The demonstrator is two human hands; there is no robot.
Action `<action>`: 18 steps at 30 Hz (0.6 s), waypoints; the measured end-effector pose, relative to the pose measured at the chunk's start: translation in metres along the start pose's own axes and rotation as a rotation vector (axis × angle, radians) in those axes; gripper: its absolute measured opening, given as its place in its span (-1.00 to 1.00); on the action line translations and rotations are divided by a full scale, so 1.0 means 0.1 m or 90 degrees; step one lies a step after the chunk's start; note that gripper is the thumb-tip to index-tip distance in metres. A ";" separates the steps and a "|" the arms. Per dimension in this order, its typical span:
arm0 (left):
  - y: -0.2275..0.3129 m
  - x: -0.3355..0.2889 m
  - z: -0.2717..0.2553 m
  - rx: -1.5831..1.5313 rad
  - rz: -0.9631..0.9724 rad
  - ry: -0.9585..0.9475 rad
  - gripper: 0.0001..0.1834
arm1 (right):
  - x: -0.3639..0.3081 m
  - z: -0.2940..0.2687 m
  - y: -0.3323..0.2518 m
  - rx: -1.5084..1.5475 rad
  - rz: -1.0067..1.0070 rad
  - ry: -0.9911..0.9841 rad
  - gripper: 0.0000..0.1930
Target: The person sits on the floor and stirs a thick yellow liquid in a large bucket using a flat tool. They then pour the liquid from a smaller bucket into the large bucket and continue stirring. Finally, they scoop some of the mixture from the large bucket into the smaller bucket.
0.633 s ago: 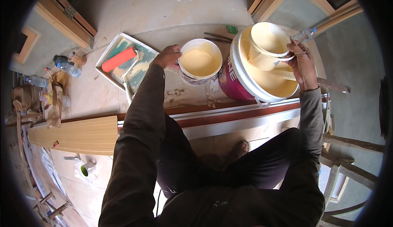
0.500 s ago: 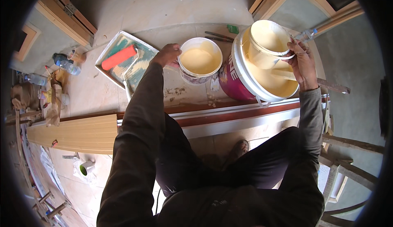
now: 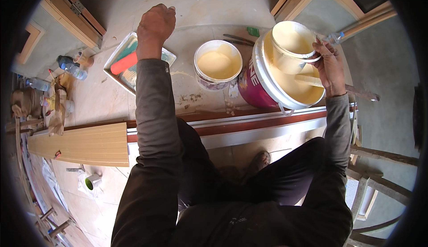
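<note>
My right hand (image 3: pixel 329 64) grips the rim and handle side of a small white bucket (image 3: pixel 290 62). That bucket is tilted over a large magenta-and-white paint bucket (image 3: pixel 255 84) of cream paint. A paint-coated wooden stick (image 3: pixel 310 81) leans in the large bucket. My left hand (image 3: pixel 156 28) is curled closed above the far side of a paint tray (image 3: pixel 119 46); its fingertips are hidden, so any held thing cannot be seen. A red-orange roller (image 3: pixel 124 63) lies in the tray, partly behind my wrist. Between tray and large bucket stands a white bucket (image 3: pixel 218 66) of cream paint, untouched.
White and brown profiles (image 3: pixel 258 122) and a tan ribbed panel (image 3: pixel 80 144) lie in front of the buckets. Plastic bottles (image 3: pixel 75 71) sit at left. Wooden trestle bars (image 3: pixel 385 155) stand at right. Dark thin tools (image 3: pixel 238 40) lie behind the middle bucket.
My left hand has let go of the middle bucket's rim and moved up and left over the tray, closed. My right hand still holds the small bucket in nearly the same place.
</note>
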State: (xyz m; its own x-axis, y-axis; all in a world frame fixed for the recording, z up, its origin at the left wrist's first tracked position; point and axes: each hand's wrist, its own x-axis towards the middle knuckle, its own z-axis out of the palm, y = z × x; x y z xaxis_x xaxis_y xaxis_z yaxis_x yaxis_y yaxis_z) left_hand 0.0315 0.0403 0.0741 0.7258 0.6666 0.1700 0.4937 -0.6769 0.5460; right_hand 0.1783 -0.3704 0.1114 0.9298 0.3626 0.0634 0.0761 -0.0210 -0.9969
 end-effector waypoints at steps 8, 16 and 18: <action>-0.08 -0.06 0.03 0.049 0.029 -0.049 -0.55 | 0.01 0.08 -0.02 0.001 -0.009 0.023 -0.85; -0.04 -0.12 0.10 0.037 0.036 -0.105 -0.59 | 0.04 -0.11 0.03 0.032 -0.015 0.024 -0.85; -0.04 -0.16 0.13 0.039 0.036 -0.113 -0.60 | -0.01 -0.12 0.02 0.044 -0.005 0.031 -0.85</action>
State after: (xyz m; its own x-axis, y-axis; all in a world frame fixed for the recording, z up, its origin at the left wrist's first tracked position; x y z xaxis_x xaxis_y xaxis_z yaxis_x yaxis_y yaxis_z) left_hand 0.0237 0.0286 0.0587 0.8234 0.5653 0.0488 0.4740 -0.7326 0.4885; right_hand 0.1820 -0.3815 0.1096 0.9457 0.3169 0.0718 0.0598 0.0474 -0.9971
